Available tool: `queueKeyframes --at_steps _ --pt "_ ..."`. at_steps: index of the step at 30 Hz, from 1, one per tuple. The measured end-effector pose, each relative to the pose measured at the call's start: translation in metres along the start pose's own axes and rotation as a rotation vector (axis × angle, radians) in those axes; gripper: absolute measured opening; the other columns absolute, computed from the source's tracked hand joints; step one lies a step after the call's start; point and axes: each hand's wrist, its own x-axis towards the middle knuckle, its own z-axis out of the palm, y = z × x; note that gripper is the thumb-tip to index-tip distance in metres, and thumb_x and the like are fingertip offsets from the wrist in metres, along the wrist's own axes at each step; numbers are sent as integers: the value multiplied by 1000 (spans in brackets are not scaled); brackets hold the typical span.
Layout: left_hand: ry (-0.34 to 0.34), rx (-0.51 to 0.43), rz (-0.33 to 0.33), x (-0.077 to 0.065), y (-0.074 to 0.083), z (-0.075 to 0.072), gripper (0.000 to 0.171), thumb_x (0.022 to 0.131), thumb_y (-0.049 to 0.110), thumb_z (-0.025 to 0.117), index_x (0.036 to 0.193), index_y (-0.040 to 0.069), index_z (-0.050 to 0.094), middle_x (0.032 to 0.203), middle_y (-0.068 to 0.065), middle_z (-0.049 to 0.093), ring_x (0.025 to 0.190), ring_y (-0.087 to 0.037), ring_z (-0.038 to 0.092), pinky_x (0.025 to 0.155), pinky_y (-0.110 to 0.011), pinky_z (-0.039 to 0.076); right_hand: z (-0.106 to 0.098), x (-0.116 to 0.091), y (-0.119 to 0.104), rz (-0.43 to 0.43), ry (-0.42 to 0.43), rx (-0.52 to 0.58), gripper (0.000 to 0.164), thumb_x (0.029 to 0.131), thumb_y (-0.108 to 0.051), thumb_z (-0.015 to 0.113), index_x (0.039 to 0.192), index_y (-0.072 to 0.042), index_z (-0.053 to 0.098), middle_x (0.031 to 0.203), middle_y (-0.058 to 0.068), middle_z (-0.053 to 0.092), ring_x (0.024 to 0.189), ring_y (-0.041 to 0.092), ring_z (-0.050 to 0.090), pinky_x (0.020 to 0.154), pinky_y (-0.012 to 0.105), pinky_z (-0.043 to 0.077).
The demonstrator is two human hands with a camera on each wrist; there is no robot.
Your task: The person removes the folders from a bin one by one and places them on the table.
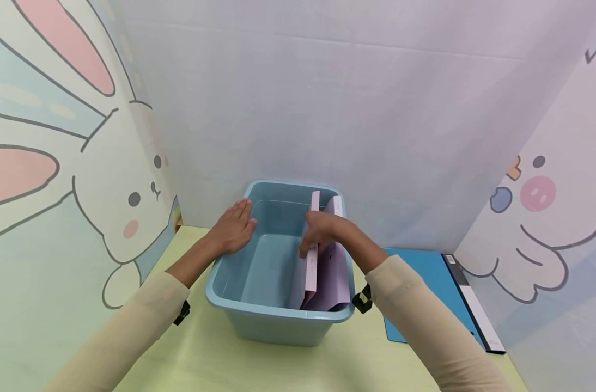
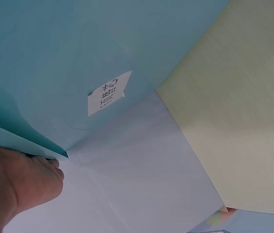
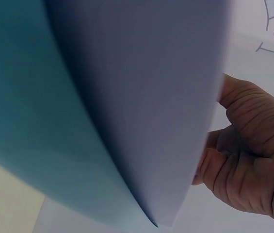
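A blue plastic tub (image 1: 266, 326) stands on the table. Inside it, along the right side, two lilac file folders stand on edge: a left folder (image 1: 311, 272) and a right folder (image 1: 336, 280) that leans toward the tub's wall. My right hand (image 1: 322, 226) grips the left folder by its upper edge; in the right wrist view the same hand (image 3: 253, 150) is partly hidden behind a lilac panel. My left hand (image 1: 234, 226) rests on the tub's left rim with its fingers extended. A white label (image 2: 109, 93) with handwriting shows on the tub's outside in the left wrist view.
To the right of the tub lies a blue binder (image 1: 423, 272) with a black and white spine (image 1: 476, 310), partly behind my right forearm. The pale yellow-green table (image 1: 180, 348) meets a plain backdrop (image 1: 303, 109) behind the tub. Cartoon-printed panels flank both sides.
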Motion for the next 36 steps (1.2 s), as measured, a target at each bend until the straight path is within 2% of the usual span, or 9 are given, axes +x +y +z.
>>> queueKeyframes --at_steps 3,8,12,15,25,30,36 --pt "2 3 1 0 1 -1 74 121 33 24 174 -15 7 187 -33 5 177 -52 4 144 -66 6 -1 -2 -1 -9 10 -30 87 82 -16 99 151 2 48 129 18 64 98 26 74 71 30 65" --pt "15 3 -1 -4 5 -3 71 121 29 26 174 -16 9 186 -35 6 176 -53 6 143 -67 7 -7 -9 -7 -23 21 -66 108 82 -19 99 168 1 37 144 20 61 105 26 72 74 29 64" --pt "15 5 -4 -5 5 -4 72 121 30 25 174 -16 9 186 -34 6 176 -53 6 144 -67 7 -13 -15 -7 -30 12 -29 124 83 -17 97 179 -2 20 159 22 54 106 25 73 75 30 66" --pt "14 0 -3 -6 6 -4 72 121 30 25 174 -16 10 186 -35 7 176 -54 7 143 -67 8 -19 -19 -3 -40 13 8 127 83 -16 96 181 -4 16 164 23 52 105 24 74 77 31 66" --pt "-3 11 -9 -3 7 -4 73 121 31 23 174 -15 8 186 -34 5 177 -52 4 144 -65 6 -38 -36 13 -37 52 96 122 85 -19 94 181 -8 19 167 24 48 129 40 70 99 48 70" --pt "13 -6 0 -3 7 -4 72 120 29 25 174 -16 10 186 -35 6 176 -53 5 143 -67 7 -43 -40 24 -28 74 125 123 86 -20 95 181 -7 18 168 25 46 130 42 70 100 51 69" --pt "28 0 -11 -4 8 -4 70 121 27 26 173 -16 10 186 -35 8 176 -54 8 143 -67 8 -46 -45 32 -20 79 181 124 86 -19 96 182 -9 18 165 25 48 128 44 71 93 49 71"
